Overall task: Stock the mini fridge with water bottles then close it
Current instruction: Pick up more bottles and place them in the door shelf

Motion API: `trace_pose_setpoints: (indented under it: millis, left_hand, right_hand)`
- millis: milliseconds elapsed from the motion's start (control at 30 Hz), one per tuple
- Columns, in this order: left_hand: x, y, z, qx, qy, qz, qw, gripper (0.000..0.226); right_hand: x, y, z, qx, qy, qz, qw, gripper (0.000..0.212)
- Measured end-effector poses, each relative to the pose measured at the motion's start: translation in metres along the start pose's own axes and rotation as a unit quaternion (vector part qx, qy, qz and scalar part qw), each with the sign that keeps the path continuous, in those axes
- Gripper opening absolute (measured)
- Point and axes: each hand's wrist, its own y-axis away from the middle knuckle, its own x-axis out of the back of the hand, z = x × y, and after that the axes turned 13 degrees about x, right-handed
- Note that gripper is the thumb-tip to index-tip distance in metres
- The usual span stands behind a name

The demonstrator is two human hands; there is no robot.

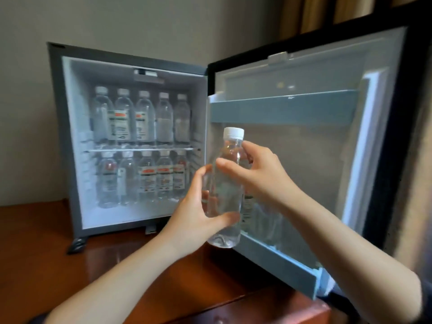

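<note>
The mini fridge [67, 141] stands open on a wooden surface, its door [385, 136] swung out to the right. Several water bottles [121, 118] fill the upper shelf and several more [147, 178] fill the lower one. I hold one clear, white-capped water bottle [230, 183] upright in front of the door's inner side. My left hand [194, 213] grips its lower body. My right hand [261, 171] grips its upper part below the cap. The bottle's base hangs just above the door's lower rack [280, 260]. Another bottle shows dimly behind it in that rack.
The door's upper rack [280, 111] holds nothing I can see. The wooden tabletop [117, 265] stretches in front of the fridge. A plain wall lies behind and a curtain [315, 12] hangs at the top right.
</note>
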Motion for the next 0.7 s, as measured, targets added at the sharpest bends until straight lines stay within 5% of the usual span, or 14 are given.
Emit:
trace_pose_setpoints:
  millis: [100,300,700]
  left_hand:
    - [-0.024,-0.003,0.014,-0.014,0.031,-0.009,0.999,0.084]
    - [-0.058,-0.001,0.027,-0.035,0.050,-0.017,0.998,0.090]
    - [-0.118,0.009,0.028,-0.020,0.082,0.021,0.996,0.080]
  right_hand:
    - [0.023,0.004,-0.002,-0.009,0.080,0.059,0.995,0.040]
    - [0.060,0.004,-0.007,0.003,0.155,0.093,0.983,0.033]
    - [0.085,0.009,-0.009,0.054,0.368,-0.066,0.926,0.029]
